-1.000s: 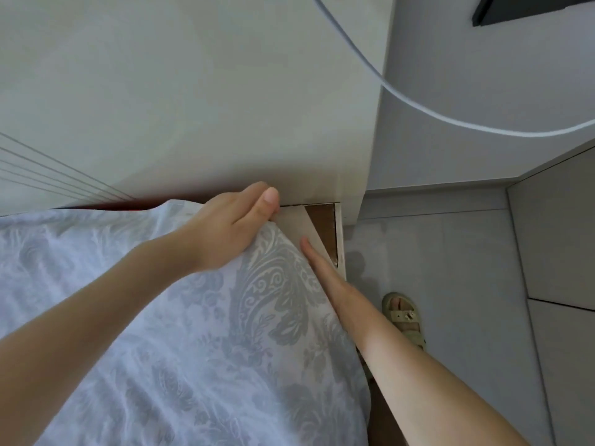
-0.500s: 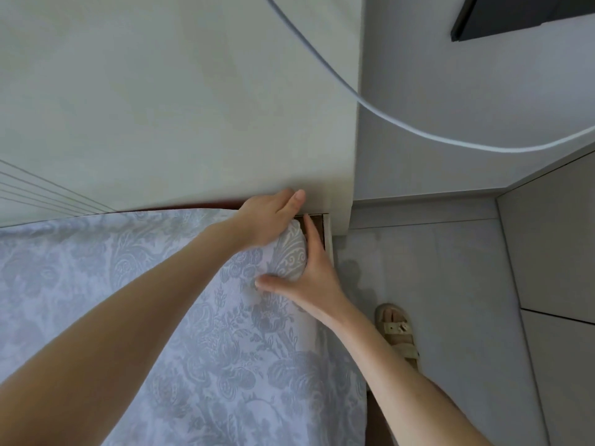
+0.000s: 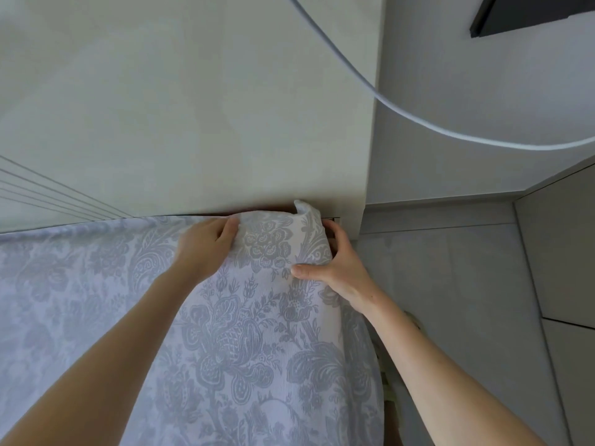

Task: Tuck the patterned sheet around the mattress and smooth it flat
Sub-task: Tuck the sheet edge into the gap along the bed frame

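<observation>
Grey-white floral cotton sheet (image 3: 244, 333) fills lower frame. Its bunched corner sits upper centre-right against beige wall panel (image 3: 193, 123), between both hands. Left hand (image 3: 206, 246) grips the fold; right hand (image 3: 335, 268), nearer the edge, wraps the corner.

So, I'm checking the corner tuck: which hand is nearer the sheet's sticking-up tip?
Right. The right hand grips the sheet just right of the tip; the left hand grips it farther off to the left.
</observation>
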Motion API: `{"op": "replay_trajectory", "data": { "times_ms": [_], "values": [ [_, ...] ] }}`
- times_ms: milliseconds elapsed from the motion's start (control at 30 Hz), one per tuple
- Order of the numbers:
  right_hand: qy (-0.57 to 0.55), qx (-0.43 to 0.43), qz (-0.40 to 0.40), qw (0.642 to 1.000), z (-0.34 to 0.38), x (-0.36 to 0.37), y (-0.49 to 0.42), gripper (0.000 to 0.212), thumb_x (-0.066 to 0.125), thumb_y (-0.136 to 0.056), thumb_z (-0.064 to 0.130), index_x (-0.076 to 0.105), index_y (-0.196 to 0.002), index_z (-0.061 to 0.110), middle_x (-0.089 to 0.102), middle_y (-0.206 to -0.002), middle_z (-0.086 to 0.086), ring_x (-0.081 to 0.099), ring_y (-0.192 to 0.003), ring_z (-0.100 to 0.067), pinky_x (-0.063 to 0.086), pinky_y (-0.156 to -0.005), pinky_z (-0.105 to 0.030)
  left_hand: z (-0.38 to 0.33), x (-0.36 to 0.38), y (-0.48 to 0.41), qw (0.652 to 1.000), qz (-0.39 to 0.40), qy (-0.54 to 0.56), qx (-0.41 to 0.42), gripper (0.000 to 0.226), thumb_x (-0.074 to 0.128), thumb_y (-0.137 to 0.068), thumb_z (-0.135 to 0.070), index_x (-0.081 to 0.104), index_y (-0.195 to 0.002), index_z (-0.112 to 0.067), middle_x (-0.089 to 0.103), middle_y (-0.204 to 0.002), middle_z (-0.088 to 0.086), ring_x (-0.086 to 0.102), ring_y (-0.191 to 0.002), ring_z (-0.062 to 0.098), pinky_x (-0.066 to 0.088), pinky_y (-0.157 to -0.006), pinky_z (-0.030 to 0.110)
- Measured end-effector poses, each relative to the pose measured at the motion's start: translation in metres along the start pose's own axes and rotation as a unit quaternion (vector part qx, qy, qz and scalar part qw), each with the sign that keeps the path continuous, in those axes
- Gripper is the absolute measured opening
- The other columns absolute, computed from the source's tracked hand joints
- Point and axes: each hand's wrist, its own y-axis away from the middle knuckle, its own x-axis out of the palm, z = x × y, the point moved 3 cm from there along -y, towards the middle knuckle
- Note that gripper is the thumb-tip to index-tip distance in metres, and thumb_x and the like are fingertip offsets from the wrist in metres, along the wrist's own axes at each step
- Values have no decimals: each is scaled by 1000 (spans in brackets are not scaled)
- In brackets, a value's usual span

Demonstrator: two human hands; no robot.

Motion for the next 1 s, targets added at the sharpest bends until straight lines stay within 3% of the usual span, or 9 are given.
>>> {"op": "replay_trajectory", "data": {
  "times_ms": [133, 267, 467, 567, 667, 733, 800, 867, 1000],
  "values": [
    [-18, 12, -1, 1000, -10, -9, -13, 86, 88, -58, 9, 36, -122, 33, 57, -114, 7, 60, -97, -1, 51, -74, -16, -6, 21, -22, 1000, 18, 6, -12, 51, 23, -102, -38, 61, -118, -9, 61, -115, 12, 53, -110, 32, 39, -89, 37],
    [-31, 16, -7, 999, -21, -16, -24, 91, 90, -55, 11, 37, -126, 34, 57, -117, 6, 63, -99, -8, 54, -82, -27, -7, 40, -22, 998, -55, 16, -8, 62, 15, -92, -44, 59, -119, -8, 57, -122, 13, 52, -112, 32, 37, -92, 39],
    [-72, 43, -28, 996, -41, -23, -39, 93, 89, -54, 7, 36, -127, 30, 58, -120, 4, 63, -102, -12, 54, -85, -31, -14, 53, -40, 996, 48, -73, -29, 53, 18, -101, -41, 59, -126, -21, 53, -134, 7, 52, -117, 31, 38, -91, 35],
    [-84, 62, -23, 994, -47, -25, -43, 101, 88, -55, 6, 30, -135, 25, 53, -128, 2, 59, -108, -16, 52, -85, -29, -26, 56, -45, 988, 60, -139, -35, 54, 17, -100, -36, 64, -116, -17, 62, -121, 11, 56, -108, 30, 36, -91, 35],
    [-134, 72, -17, 988, -52, -25, -46, 110, 87, -53, 4, 25, -143, 21, 51, -131, 1, 57, -113, -19, 51, -88, -32, -47, 42, -38, 978, 5, -204, -33, 50, 23, -99, -32, 66, -91, -8, 63, -79, 10, 57, -75, 29, 39, -67, 30],
    [-186, 68, -9, 980, -54, -27, -46, 102, 82, -57, 7, 28, -142, 20, 52, -134, -2, 59, -111, -19, 52, -84, -31, -79, 29, -27, 975, -76, -198, 61, 45, 27, -98, -30, 58, -73, -8, 51, -62, 5, 50, -61, 26, 33, -55, 28],
    [-248, 58, -18, 967, -59, -29, -43, 76, 75, -70, 6, 38, -134, 21, 58, -128, -2, 62, -106, -16, 52, -78, -26, -115, 28, -16, 961, -86, -109, 238, 49, 24, -94, -35, 57, -70, -8, 56, -65, 6, 53, -63, 27, 36, -57, 29],
    [-343, 57, -40, 937, -72, -31, -39, 60, 69, -77, 15, 44, -131, 23, 62, -123, -3, 61, -110, -17, 50, -87, -29, -141, 40, -19, 936, 4, -66, 345, 55, 21, -93, -40, 64, -85, -8, 64, -81, 8, 59, -78, 27, 43, -69, 31],
    [-395, 72, -114, 909, -102, -37, -24, 57, 55, -92, 29, 33, -144, 18, 59, -130, -7, 53, -123, -20, 34, -110, -42, -165, 78, -42, 894, 160, -216, 358, 53, 19, -101, -40, 63, -98, -12, 65, -102, 9, 57, -104, 28, 43, -91, 37]
  ]
}}
